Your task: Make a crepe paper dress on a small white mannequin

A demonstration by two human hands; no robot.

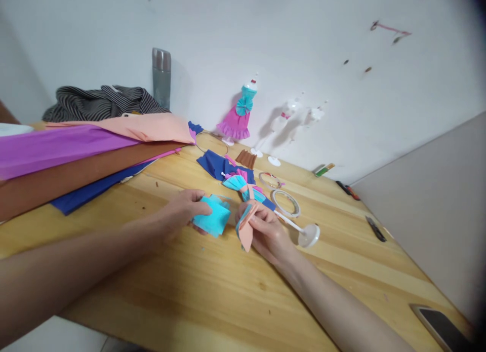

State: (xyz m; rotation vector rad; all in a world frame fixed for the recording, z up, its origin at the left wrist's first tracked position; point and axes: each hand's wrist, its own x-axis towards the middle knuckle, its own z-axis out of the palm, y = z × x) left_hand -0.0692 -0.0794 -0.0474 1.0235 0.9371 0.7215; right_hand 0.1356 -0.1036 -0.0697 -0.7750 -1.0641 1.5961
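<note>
Above the middle of the wooden table, my left hand pinches a folded piece of turquoise crepe paper between thumb and fingers. My right hand, close beside it, is closed on a folded peach paper piece with a turquoise layer along its edge. Just beyond my right hand lies a small mannequin stand on its side, dressed in turquoise paper with a peach band. Dark blue paper lies under and behind it.
Long crepe paper sheets cover the left side. Tape rolls, brown pleated paper and a box cutter lie to the right. By the wall stand a dressed mannequin, bare mannequins and a bottle. A phone lies front right.
</note>
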